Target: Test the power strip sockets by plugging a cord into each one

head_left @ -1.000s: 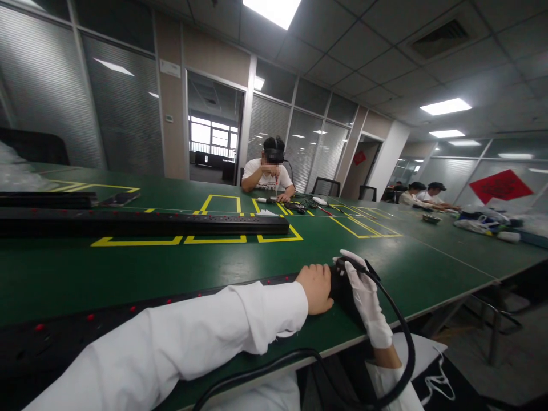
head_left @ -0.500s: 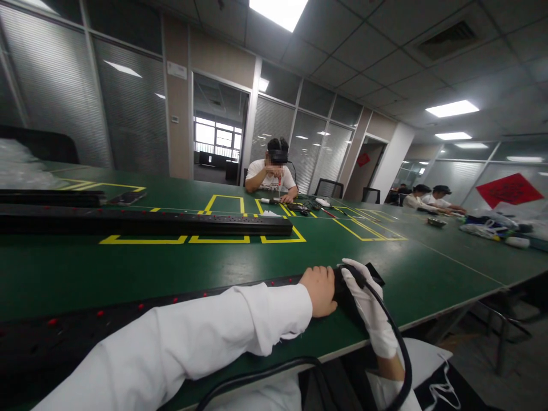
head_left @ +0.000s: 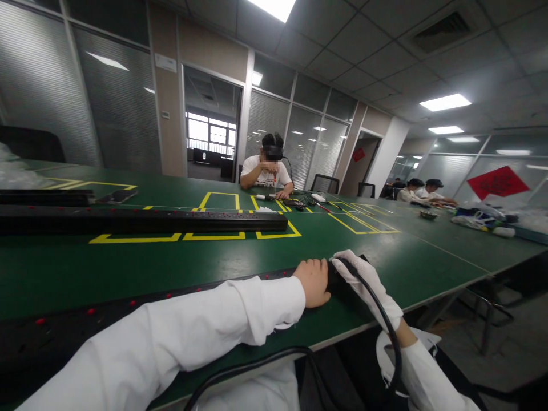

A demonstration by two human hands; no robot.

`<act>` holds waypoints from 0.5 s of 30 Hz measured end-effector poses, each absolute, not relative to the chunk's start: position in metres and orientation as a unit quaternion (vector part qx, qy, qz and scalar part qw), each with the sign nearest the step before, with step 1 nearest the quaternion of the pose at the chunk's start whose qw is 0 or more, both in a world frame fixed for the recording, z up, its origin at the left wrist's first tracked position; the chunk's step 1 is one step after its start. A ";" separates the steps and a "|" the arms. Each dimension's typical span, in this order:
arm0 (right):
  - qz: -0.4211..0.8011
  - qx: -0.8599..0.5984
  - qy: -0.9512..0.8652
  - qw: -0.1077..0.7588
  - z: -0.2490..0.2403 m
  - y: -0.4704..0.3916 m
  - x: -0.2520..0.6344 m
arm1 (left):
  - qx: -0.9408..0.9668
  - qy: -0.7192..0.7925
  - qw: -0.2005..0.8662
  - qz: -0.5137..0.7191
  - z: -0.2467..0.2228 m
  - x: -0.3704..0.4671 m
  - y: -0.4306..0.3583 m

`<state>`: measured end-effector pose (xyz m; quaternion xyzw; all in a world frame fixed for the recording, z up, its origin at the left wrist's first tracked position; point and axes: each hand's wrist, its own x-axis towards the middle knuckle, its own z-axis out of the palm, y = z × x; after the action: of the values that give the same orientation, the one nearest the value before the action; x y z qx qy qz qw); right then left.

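Note:
A long black power strip (head_left: 141, 311) with red dots lies along the near side of the green table. My left hand (head_left: 313, 282), bare, is wrapped over the strip near its right end. My right hand (head_left: 363, 279), in a white glove, grips the thick black cable (head_left: 387, 319) where it meets that end. From there the cable curves down past the table edge, and a loop of it crosses by my lap. The very end of the strip is partly hidden by the glove.
A second black strip (head_left: 192, 221) lies farther back over yellow tape outlines. A phone (head_left: 117, 196) is at left. Across the table (head_left: 428, 257) sits a person (head_left: 266, 170) near cables (head_left: 299, 201). Two more people and a pile of bagged items (head_left: 479, 220) are at right.
The view has shifted slightly. My gloved right hand has tilted lower and flatter at the strip's end, with its forearm swung out to the right. My left hand keeps its hold.

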<state>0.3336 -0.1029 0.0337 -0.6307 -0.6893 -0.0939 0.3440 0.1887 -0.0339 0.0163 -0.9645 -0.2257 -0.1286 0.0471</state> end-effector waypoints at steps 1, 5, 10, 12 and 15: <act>-0.098 -0.623 -0.690 0.356 0.034 -0.104 0.332 | -0.964 -0.226 0.047 -0.128 0.016 0.189 -0.034; -0.117 -0.617 -0.666 0.402 0.024 -0.110 0.321 | -0.964 -0.227 0.049 -0.128 0.017 0.188 -0.035; -0.134 -0.623 -0.651 0.413 0.012 -0.114 0.311 | -0.963 -0.229 0.051 -0.130 0.019 0.187 -0.036; -0.139 -0.624 -0.647 0.415 0.012 -0.111 0.309 | -0.963 -0.230 0.051 -0.130 0.019 0.186 -0.036; -0.151 -0.626 -0.640 0.419 0.011 -0.111 0.305 | -0.962 -0.233 0.053 -0.131 0.020 0.185 -0.037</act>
<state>0.3052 -0.1109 0.0110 -0.6261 -0.6397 -0.1515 0.4193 0.1854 -0.0370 0.0201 -0.9622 -0.2332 -0.1306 0.0525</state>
